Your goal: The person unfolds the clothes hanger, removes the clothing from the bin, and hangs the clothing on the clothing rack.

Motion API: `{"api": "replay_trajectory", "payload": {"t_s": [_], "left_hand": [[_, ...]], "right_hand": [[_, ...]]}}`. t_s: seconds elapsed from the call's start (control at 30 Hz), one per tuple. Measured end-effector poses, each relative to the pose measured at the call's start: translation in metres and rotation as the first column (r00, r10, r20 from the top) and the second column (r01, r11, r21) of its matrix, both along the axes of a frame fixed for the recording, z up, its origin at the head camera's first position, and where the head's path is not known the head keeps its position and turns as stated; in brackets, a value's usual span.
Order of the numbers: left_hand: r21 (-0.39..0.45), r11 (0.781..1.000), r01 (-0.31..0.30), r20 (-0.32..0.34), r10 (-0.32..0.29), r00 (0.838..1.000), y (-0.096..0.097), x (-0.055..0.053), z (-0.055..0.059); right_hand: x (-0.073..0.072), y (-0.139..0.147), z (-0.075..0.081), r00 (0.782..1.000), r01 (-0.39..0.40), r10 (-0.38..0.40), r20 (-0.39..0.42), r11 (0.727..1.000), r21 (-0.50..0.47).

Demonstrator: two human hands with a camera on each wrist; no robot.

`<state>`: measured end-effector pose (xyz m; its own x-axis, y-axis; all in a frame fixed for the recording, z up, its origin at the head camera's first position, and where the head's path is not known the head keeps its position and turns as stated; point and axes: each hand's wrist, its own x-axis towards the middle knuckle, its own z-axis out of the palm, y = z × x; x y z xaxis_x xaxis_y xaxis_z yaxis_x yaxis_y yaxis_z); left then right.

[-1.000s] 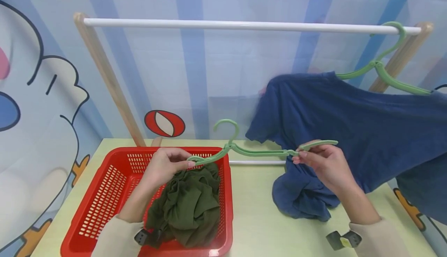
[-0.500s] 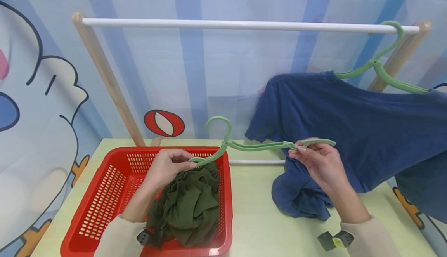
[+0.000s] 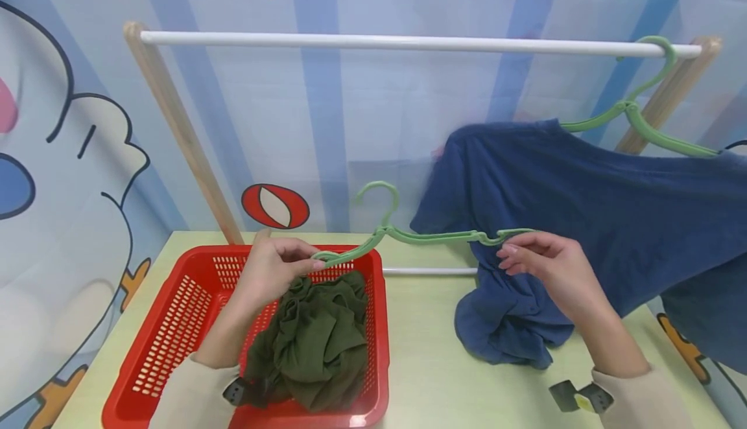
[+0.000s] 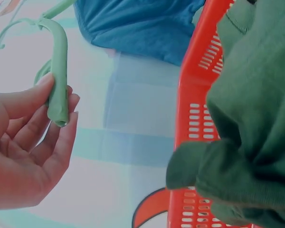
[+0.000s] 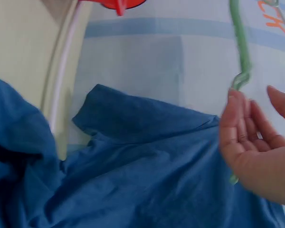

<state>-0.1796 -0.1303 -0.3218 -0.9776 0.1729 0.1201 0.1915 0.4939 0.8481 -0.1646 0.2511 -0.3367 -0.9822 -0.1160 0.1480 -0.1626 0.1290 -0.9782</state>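
Note:
A light green plastic hanger (image 3: 432,238) is held level above the table, hook up. My left hand (image 3: 270,275) pinches its left end between thumb and fingers, as the left wrist view shows on the hanger's tip (image 4: 60,90). At the right end is my right hand (image 3: 548,267). In the right wrist view its fingers (image 5: 237,118) lie against the hanger arm, which passes behind them, and the thumb stands away. Below the left hand, a crumpled dark green garment (image 3: 321,348) lies in a red basket (image 3: 380,325).
Behind the hands stands a rack with a white rail (image 3: 373,41) and wooden posts (image 3: 175,115). A navy T-shirt (image 3: 583,215) hangs at its right end on another green hanger (image 3: 671,140), with part of the blue cloth (image 3: 508,325) resting on the pale table (image 3: 432,364).
The hanger has risen slightly at its middle and shifted a little right since half a second ago. My right hand has moved right along its arm, and the thumb has come off it.

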Motion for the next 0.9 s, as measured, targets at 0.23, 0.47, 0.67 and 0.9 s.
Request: {"api": "replay_trajectory", "payload": {"t_s": [0.23,0.47,0.67,0.9], "left_hand": [[-0.086,0.993,0.080,-0.058,-0.086,0.995,0.020,0.009,-0.004],[-0.108,0.987,0.121,-0.073,-0.129,0.989,0.035,0.014,-0.005],[-0.131,0.980,0.152,-0.060,-0.161,0.985,0.036,0.015,-0.004],[-0.144,0.960,0.238,-0.004,-0.241,0.970,0.034,0.012,-0.001]], "right_hand": [[0.001,-0.022,0.011,0.990,-0.075,0.078,-0.121,0.997,0.028],[-0.002,-0.048,-0.003,0.963,-0.252,0.265,-0.057,0.952,0.176],[-0.001,-0.055,-0.009,0.951,-0.285,0.307,-0.044,0.919,0.271],[-0.001,-0.057,-0.008,0.958,-0.253,0.281,-0.055,0.921,0.295]]}}
